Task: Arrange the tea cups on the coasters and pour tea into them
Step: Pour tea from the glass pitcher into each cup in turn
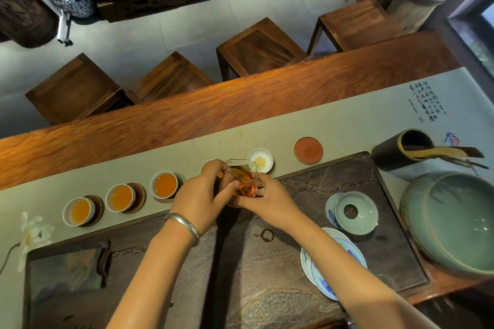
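Observation:
Both my hands hold a small glass pitcher [242, 177] of amber tea above the row of cups. My left hand [203, 195] curls round its left side, and my right hand [267, 197] grips it from the right. Three white cups [78, 211] [120, 197] [164, 184] stand full of tea on dark round coasters at the left. A fourth cup [209, 165] is mostly hidden behind my left hand. A fifth cup [260, 160] just past the pitcher's spout holds only a little pale tea. One red coaster [308, 149] further right lies bare.
A dark carved tea tray [361, 168] lies under my arms. On it sit a celadon lidded gaiwan [355, 212] and a blue-and-white saucer [331, 264]. A large celadon bowl [454, 222] and a dark utensil holder [401, 148] stand at right. Wooden stools line the table's far side.

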### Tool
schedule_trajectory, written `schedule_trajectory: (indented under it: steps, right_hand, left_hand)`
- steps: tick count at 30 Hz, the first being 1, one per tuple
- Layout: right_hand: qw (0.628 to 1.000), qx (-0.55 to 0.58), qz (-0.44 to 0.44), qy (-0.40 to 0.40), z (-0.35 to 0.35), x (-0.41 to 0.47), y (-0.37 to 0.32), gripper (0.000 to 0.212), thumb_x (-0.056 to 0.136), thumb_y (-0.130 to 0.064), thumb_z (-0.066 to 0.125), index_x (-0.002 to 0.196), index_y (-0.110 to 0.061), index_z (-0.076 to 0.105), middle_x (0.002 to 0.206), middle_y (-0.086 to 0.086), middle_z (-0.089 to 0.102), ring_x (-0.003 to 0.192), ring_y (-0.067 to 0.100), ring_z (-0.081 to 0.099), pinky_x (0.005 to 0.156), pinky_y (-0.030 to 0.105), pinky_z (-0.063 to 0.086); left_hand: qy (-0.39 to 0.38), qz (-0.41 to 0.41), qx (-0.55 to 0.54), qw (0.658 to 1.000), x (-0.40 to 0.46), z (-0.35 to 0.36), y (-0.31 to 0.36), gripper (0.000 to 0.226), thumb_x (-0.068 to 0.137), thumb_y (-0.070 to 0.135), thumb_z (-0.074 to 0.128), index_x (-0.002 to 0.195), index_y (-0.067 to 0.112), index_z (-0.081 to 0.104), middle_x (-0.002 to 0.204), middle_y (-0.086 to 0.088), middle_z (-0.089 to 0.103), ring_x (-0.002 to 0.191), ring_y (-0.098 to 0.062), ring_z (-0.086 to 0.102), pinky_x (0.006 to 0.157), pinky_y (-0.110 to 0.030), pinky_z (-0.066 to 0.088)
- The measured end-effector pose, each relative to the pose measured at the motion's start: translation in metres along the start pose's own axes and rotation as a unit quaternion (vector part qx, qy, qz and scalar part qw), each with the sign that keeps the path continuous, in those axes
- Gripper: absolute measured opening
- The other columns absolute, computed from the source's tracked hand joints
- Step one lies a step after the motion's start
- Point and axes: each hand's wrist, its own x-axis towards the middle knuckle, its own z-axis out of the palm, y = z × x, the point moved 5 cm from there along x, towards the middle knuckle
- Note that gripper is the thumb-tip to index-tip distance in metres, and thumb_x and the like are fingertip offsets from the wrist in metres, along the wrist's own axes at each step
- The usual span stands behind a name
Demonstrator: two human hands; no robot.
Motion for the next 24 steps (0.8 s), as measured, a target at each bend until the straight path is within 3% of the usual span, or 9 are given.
schedule_trajectory:
  steps: [4,11,19,24]
  right_hand:
    - [1.000,0.005,0.003,0.003,-0.0001,-0.0001,0.0005,0.067,0.062,-0.057,0.087,0.122,-0.037,0.065,0.111,-0.019,0.076,0.102,-0.001,0.073,0.095,0.031,0.056]
    - [1.000,0.011,0.001,0.002,0.0000,-0.0006,-0.0007,0.070,0.062,-0.056,0.085,0.125,-0.033,0.065,0.113,-0.014,0.077,0.105,0.002,0.073,0.101,0.037,0.056]
    - [1.000,0.003,0.002,0.006,-0.0006,0.0006,0.0009,0.070,0.061,-0.060,0.086,0.124,-0.035,0.065,0.116,-0.012,0.076,0.108,0.006,0.072,0.103,0.043,0.056]
    - [1.000,0.011,0.004,0.007,-0.0004,0.0021,0.0032,0.085,0.053,-0.073,0.086,0.125,-0.035,0.064,0.117,-0.012,0.076,0.110,0.007,0.072,0.104,0.044,0.055]
  left_hand:
    - [-0.003,0.009,0.006,1.000,0.0017,-0.0018,0.0031,0.022,0.087,0.043,0.056,0.099,0.027,0.049,0.059,0.008,0.054,0.049,-0.004,0.051,0.044,-0.021,0.032]
    - [-0.008,0.010,0.007,1.000,0.0040,-0.0035,0.0074,0.023,0.087,0.042,0.056,0.101,0.025,0.051,0.069,0.006,0.059,0.055,-0.009,0.056,0.048,-0.028,0.043]
    - [-0.007,0.013,0.006,1.000,0.0043,-0.0036,0.0077,0.020,0.086,0.042,0.057,0.098,0.027,0.050,0.064,0.005,0.057,0.053,-0.006,0.054,0.046,-0.024,0.038]
    - [-0.008,0.015,0.008,1.000,0.0051,-0.0031,0.0079,0.020,0.086,0.043,0.056,0.097,0.028,0.049,0.064,0.007,0.055,0.052,-0.005,0.052,0.046,-0.023,0.036]
